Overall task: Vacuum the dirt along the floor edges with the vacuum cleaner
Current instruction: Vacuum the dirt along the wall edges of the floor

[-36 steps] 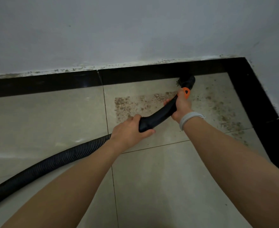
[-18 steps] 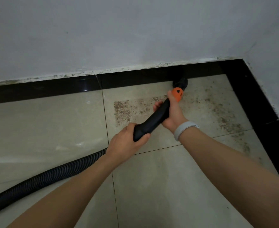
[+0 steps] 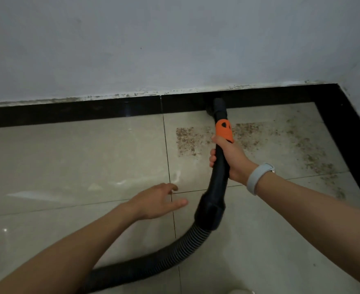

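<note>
My right hand (image 3: 230, 160) grips the black vacuum handle (image 3: 218, 179) just below its orange slider (image 3: 224, 131). The nozzle tip (image 3: 217, 107) touches the floor at the black skirting (image 3: 68, 115) under the far wall. The ribbed hose (image 3: 174, 249) curves from the handle down to the lower left. Off the handle, my left hand (image 3: 155, 201) hovers to its left with fingers spread, holding nothing. Brown dirt (image 3: 186, 140) lies on the tile to the left of the nozzle, and more dirt (image 3: 310, 153) spreads toward the right corner.
The white wall (image 3: 174, 49) meets a second wall at the right, forming a corner (image 3: 340, 85). Black skirting (image 3: 348, 132) runs along the right edge too. Pale glossy floor tiles (image 3: 68, 162) fill the left and near parts of the view.
My left hand let go of the handle and moved away to the left. The handle swung from a slant to nearly straight toward the wall, with the nozzle still at the skirting.
</note>
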`<state>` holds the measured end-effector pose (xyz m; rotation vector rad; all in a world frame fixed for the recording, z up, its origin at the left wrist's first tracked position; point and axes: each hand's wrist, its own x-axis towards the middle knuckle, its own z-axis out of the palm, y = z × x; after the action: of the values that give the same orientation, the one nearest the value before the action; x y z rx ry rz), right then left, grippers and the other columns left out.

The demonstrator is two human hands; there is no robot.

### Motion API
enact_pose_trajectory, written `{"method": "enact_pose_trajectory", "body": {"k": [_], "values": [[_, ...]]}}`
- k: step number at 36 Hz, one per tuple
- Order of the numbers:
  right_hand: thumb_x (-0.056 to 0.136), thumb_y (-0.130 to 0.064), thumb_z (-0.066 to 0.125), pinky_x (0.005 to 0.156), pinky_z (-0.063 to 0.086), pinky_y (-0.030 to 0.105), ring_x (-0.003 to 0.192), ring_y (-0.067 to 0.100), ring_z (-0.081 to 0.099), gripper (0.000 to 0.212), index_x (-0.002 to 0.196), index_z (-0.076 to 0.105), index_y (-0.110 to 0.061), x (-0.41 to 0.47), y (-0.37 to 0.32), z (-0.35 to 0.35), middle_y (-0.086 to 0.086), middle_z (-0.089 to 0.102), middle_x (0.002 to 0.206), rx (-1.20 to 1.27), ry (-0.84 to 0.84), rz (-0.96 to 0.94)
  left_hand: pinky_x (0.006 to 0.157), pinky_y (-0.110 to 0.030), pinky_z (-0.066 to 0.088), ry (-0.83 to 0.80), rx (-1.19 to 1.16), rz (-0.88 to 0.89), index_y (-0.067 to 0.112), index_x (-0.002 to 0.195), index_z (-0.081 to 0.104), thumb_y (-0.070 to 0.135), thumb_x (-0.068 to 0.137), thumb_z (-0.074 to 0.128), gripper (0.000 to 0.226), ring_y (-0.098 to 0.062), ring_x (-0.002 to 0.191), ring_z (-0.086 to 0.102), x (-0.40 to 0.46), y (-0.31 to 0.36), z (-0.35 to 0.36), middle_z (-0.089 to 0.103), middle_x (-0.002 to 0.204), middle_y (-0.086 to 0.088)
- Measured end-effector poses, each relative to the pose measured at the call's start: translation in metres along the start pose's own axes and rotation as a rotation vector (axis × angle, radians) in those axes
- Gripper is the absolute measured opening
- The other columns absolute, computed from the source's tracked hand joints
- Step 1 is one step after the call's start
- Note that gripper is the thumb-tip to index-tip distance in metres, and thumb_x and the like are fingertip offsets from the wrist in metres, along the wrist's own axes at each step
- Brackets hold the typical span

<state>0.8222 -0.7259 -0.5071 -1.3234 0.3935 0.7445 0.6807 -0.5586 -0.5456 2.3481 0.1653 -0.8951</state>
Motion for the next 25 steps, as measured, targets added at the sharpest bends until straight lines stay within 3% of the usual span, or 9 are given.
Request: {"method": "enact_pose_trajectory", "body": {"k": [4,9,17,21,25], "values": [[0.093,-0.014,0.059,0.04,0.044,0.025,0.038,0.017,0.046,0.015,0.096,0.045,-0.012,-0.019,0.004,0.007,0.007,0.05,0.054,-0.22,-0.113,0.014,0.113,-0.043,0.029,0.011,0.285,-0.167,0.024,0.152,0.016,0.057,0.093,0.046,0.074,-0.028,0.143,0.02,0.005,-0.037,-0.003,0.013,0.159,-0.005],[0.092,-0.013,0.06,0.039,0.044,0.024,0.037,0.017,0.046,0.018,0.097,0.043,-0.012,-0.023,0.012,0.026,0.008,0.051,0.057,-0.36,-0.133,0.04,0.113,-0.051,0.027,-0.03,0.341,-0.299,0.028,0.153,0.003,0.053,0.09,0.055,0.086,-0.033,0.147,-0.004,0.007,-0.06,0.005,-0.016,0.16,-0.006],[0.092,-0.012,0.057,0.04,0.045,0.023,0.038,0.016,0.048,0.015,0.086,0.044,-0.012,-0.024,0.034,0.047,0.009,0.05,0.06,-0.53,-0.185,0.107,0.111,-0.054,0.029,0.025,0.367,-0.35,0.029,0.151,-0.011,0.057,0.084,0.062,0.103,-0.041,0.144,-0.014,0.012,-0.058,0.025,-0.024,0.157,-0.011],[0.09,-0.016,0.059,0.042,0.045,0.025,0.042,0.017,0.048,0.019,0.096,0.042,-0.013,-0.02,0.048,0.034,0.008,0.052,0.062,-0.606,-0.103,0.079,0.111,-0.057,0.028,0.025,0.356,-0.369,0.028,0.151,-0.012,0.056,0.082,0.065,0.107,-0.044,0.143,-0.015,0.016,-0.054,0.028,-0.026,0.155,-0.014],[0.09,-0.019,0.06,0.041,0.043,0.025,0.042,0.018,0.048,0.019,0.092,0.042,-0.015,-0.017,0.046,0.013,0.01,0.051,0.064,-0.596,-0.011,0.037,0.11,-0.057,0.029,0.013,0.386,-0.363,0.027,0.151,-0.015,0.055,0.082,0.065,0.109,-0.046,0.142,-0.016,0.017,-0.055,0.03,-0.027,0.155,-0.015]]}}
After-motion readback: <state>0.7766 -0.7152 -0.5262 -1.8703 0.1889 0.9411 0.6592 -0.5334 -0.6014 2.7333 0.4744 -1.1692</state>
